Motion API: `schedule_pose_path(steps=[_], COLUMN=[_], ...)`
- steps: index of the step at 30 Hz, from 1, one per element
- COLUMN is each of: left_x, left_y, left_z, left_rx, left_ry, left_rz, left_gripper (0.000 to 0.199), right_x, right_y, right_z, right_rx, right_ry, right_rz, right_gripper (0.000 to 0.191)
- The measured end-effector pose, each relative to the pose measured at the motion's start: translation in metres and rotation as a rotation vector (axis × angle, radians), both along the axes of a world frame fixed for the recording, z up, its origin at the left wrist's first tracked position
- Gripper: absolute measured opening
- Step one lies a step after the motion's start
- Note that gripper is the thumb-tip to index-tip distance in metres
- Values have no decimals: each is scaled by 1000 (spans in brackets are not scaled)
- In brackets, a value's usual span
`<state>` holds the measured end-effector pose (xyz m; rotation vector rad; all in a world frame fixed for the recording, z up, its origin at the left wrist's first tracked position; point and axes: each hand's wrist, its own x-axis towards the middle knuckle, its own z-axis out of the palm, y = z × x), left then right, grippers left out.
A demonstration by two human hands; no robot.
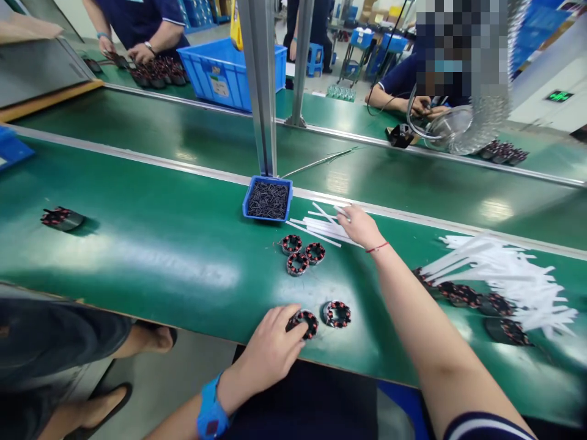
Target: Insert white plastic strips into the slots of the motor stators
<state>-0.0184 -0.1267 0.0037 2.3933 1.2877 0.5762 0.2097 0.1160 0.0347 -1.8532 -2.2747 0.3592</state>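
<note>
My left hand [275, 342] is at the table's near edge, its fingers wrapped round a motor stator [308, 324], a black ring with copper windings. Just right of it a second stator [337, 314] lies flat. Farther forward, three more stators [298, 264] sit in a cluster. My right hand [360, 225] is stretched out over a loose bunch of white strips [321, 227], with curled fingers closed at the end of one strip. Its fingertips are partly hidden.
A blue tray [267, 218] of small dark pins stands by the metal post [261, 91]. More white strips [504, 275] and several stators [463, 294] lie at right. A lone stator [64, 219] sits at left. Co-workers work across the bench; another person's legs show at lower left.
</note>
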Motion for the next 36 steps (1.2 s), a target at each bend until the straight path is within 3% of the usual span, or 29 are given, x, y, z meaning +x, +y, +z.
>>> schedule_pose_path(steps=[4, 7, 12, 16, 22, 29, 36], left_x=[7, 5, -3, -10, -20, -21, -32], left_y=[8, 15, 3, -18, -29, -35, -32], left_z=[15, 21, 17, 14, 13, 6, 10], left_rx=[155, 49, -386, -453, -478, -553, -534], left_ry=[237, 152, -264, -282, -286, -395, -406], left_rz=[-140, -162, 194, 324, 305, 365, 191], left_gripper=[20, 16, 12, 14, 13, 25, 21], right_x=[25, 37, 34, 16, -12, -45, -63], right_y=[-49, -104, -206, -257, -272, -264, -260], right_z=[20, 27, 20, 3, -9, -13, -16], right_rx=[-61, -182, -513, -525, -475, -467, -576], right_ry=[217, 490, 689, 678, 623, 681, 810], right_rz=[-4, 38, 106, 98, -1, 73, 114], right_gripper=[29, 23, 25, 27, 24, 22, 22])
